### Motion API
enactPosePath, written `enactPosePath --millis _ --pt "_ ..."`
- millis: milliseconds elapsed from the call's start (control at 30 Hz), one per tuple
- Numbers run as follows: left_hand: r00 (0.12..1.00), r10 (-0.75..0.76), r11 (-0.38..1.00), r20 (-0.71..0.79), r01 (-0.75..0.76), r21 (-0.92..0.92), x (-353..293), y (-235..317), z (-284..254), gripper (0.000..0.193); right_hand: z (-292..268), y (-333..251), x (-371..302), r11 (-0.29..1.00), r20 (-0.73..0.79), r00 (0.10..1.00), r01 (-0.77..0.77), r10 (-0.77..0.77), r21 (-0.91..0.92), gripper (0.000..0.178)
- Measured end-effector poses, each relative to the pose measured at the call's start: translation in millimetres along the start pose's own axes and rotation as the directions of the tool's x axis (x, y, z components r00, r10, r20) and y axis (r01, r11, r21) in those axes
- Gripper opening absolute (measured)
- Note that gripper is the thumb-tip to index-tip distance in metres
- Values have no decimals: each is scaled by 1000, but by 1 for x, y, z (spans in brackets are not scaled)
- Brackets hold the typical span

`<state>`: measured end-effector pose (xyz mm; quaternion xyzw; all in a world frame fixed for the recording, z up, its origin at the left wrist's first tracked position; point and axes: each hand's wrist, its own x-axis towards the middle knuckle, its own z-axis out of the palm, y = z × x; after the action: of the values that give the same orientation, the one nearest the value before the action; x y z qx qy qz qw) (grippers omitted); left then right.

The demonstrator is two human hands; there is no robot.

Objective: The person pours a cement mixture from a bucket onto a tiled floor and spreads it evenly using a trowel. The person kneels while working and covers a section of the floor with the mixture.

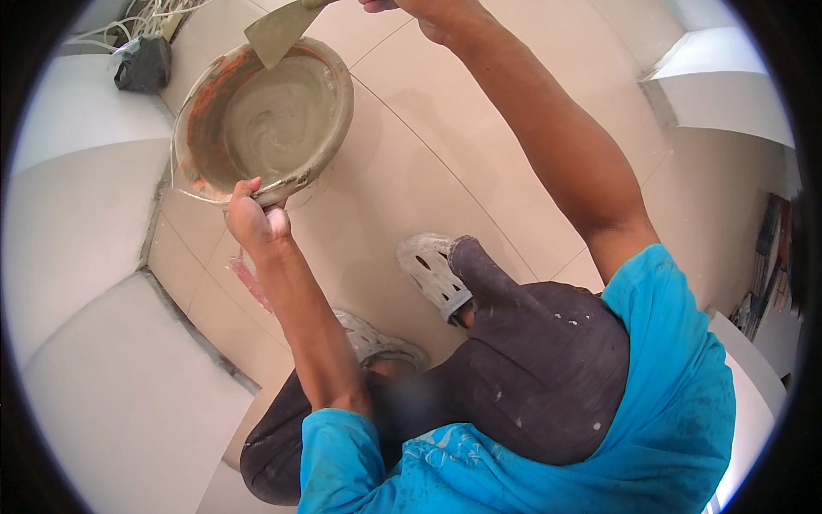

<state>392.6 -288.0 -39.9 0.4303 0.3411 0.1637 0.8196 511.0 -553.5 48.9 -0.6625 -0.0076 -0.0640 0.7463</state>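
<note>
Your left hand (257,218) has the near rim of the wide, round bucket with orange-red patches on its grey-smeared inner wall (341,98), the thumb over the lip and the fingers closed beneath it. The bucket is toward the left edge of the beige tiled floor (411,171), near the foot of the white wall (77,214); whether its base rests on the tiles or your hand bears some of the weight, you cannot tell from here. Your right hand (441,17) is cut by the upper border of the view, beside the handle end of the flat, flared, grey-coated scraper (282,32); its grip is out of sight, so how far those fingers are closed cannot be told.

The scraper's blade overlaps the far rim, one corner over the soft, swirled grey paste (278,120); contact with the inner wall is not clear. For working the paste, the wall seems worth attention: lay the blade flat against it and draw the smears down toward the middle, rather than digging with a corner. Brace the near rim firmly against each stroke, since a push on the far side could twist or tip the bucket. Set your thumb farther outside the lip if the blade must pass there. Lift loads slowly over the bucket, as the paste looks loose enough to drip onto the tiles.
</note>
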Motion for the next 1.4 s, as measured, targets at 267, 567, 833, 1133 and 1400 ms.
enactPosePath --millis 267,567,833,1133,1400 --pt "997 66 996 28 -67 58 23 0 -1 51 4 0 -8 996 14 998 66 -65 -64 23" --pt "986 130 984 100 -141 110 14 -2 14 42 7 15 -7 986 22 998 69 -66 -150 22" --pt "982 177 975 67 -184 123 26 -1 19 46 10 18 6 990 25 997 70 -67 -124 22" --pt "989 144 958 25 -145 246 38 -14 28 65 4 62 21 998 8 1000 12 -11 -62 22" --pt "979 185 946 83 -200 255 22 -28 48 55 -10 70 25 997 -24 999 -27 25 -69 22"
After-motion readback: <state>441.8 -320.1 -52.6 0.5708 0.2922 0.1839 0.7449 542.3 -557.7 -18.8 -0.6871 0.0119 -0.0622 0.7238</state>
